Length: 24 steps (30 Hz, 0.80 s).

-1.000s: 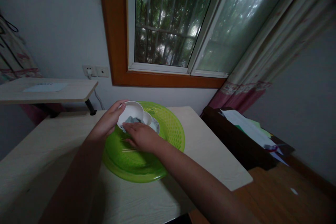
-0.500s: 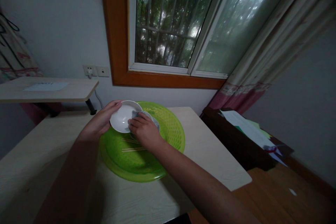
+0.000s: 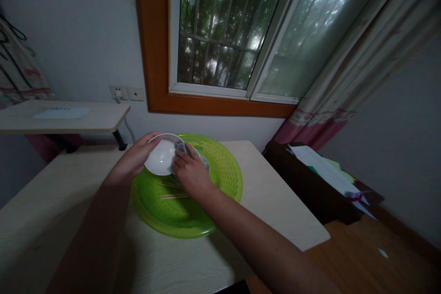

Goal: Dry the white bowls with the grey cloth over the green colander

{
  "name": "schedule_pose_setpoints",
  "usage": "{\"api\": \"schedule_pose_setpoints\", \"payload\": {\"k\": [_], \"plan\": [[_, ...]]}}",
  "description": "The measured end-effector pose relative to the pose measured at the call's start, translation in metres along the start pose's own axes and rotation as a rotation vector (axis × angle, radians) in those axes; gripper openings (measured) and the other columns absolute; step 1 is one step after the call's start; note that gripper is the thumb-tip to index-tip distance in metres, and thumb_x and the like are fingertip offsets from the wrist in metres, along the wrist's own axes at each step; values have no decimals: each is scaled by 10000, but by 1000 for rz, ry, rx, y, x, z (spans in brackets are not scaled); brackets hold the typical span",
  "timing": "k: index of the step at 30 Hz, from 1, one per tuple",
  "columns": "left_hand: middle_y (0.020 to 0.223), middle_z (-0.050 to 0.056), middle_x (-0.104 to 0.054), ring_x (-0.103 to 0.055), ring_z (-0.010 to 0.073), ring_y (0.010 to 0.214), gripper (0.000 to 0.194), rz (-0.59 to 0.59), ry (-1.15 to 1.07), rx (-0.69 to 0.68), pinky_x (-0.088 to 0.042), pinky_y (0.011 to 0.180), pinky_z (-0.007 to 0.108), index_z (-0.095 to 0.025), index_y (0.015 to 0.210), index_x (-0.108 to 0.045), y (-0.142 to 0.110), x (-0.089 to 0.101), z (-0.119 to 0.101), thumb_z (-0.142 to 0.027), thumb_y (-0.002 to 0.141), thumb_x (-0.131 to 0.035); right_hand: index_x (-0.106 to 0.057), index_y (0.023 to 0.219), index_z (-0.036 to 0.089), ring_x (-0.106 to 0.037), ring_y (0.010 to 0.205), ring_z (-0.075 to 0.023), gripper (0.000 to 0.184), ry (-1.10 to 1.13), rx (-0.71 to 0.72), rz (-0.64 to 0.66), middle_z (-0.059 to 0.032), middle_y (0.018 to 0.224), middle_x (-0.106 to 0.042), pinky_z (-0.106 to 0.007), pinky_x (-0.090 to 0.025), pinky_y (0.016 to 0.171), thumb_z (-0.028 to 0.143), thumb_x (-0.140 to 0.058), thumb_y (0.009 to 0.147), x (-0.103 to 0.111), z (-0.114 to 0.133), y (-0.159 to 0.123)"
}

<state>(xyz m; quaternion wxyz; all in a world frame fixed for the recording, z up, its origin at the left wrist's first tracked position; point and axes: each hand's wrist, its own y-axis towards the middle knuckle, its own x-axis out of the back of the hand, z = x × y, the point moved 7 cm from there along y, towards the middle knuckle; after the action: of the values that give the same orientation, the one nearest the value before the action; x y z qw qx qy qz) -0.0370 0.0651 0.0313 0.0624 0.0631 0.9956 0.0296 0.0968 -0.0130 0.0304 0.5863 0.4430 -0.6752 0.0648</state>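
My left hand (image 3: 139, 154) grips the rim of a white bowl (image 3: 161, 157), tilted so its inside faces me. A grey cloth (image 3: 181, 148) is held in my right hand (image 3: 191, 170), whose fingers press it against the bowl's right side. Behind that hand another bowl (image 3: 205, 162) shows only in part. Under both hands is a round green plastic basin (image 3: 182, 231) with a textured surface. Wooden chopsticks (image 3: 172, 196) lie in it, their right ends hidden by my right hand and forearm.
The basin stands on a pale wooden table (image 3: 275, 206). A raised shelf (image 3: 99, 121) with a paper sheet (image 3: 62, 113) is at the left. A barred window (image 3: 220, 32) is beyond. Right of the table, papers (image 3: 324, 165) lie on a dark piece of furniture (image 3: 299, 183).
My right hand has shifted slightly right along the bowl, and more of the grey cloth shows. The left hand still holds the bowl in nearly the same place.
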Motion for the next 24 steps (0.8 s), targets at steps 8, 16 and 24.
{"api": "schedule_pose_setpoints", "payload": {"k": [8,16,24], "plan": [[1002,69,-733,-650,171,791,480,-40,-76,-43,-490,654,230,-183,1230,-668,4,-8,4,-363,788,-714,-525,1380,4,-593,1278,-262,422,98,38,69,-227,1383,-612,-430,-379,1179,190,-464,1007,-14,19,-3],[1068,65,-724,-661,182,868,470,-27,-92,-49,-516,722,241,-210,1230,-658,6,-9,9,-395,800,-710,-373,1504,12,-538,1325,-268,584,261,79,36,-206,1509,-507,-401,-388,1157,266,-491,991,-3,20,-3],[949,39,-712,-637,150,712,441,12,-164,23,-487,590,220,-207,1210,-621,3,-15,7,-372,812,-716,-607,1304,161,-609,1051,-242,314,174,-30,36,-116,1227,-659,-393,-498,912,235,-431,1055,2,9,3]]}}
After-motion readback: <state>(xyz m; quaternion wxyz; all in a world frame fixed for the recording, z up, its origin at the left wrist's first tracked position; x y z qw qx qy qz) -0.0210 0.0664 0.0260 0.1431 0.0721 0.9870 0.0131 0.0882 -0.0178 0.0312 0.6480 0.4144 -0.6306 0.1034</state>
